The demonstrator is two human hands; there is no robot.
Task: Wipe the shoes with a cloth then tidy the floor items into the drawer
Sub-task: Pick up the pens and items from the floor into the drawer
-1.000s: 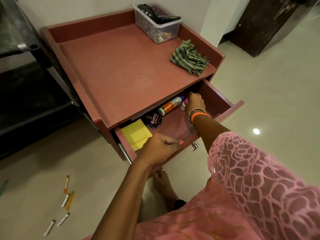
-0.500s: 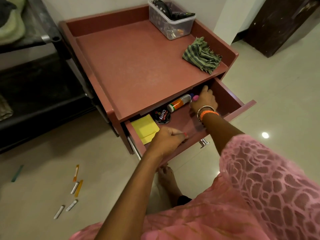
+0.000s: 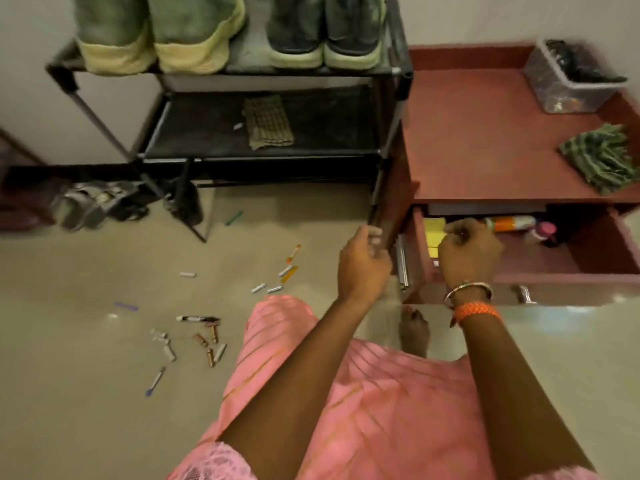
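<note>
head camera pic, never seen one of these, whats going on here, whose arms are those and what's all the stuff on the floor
There is no machine here. The picture comes from a wide-angle camera worn on a person's head, looking forward and down, so the arms are the wearer's own.

The left hand is up by the cabinet's corner, fingers curled; the blur hides whether it holds anything. The right hand, fingers curled too, is over the open drawer, which holds a yellow pad, an orange bottle and a small pink-capped bottle.

On the cabinet top lie a green striped cloth and a clear plastic box. On the shoe rack stand two pairs of shoes. Scattered on the floor are small items, seemingly batteries, pens and the like, waiting to be tidied away.
</note>
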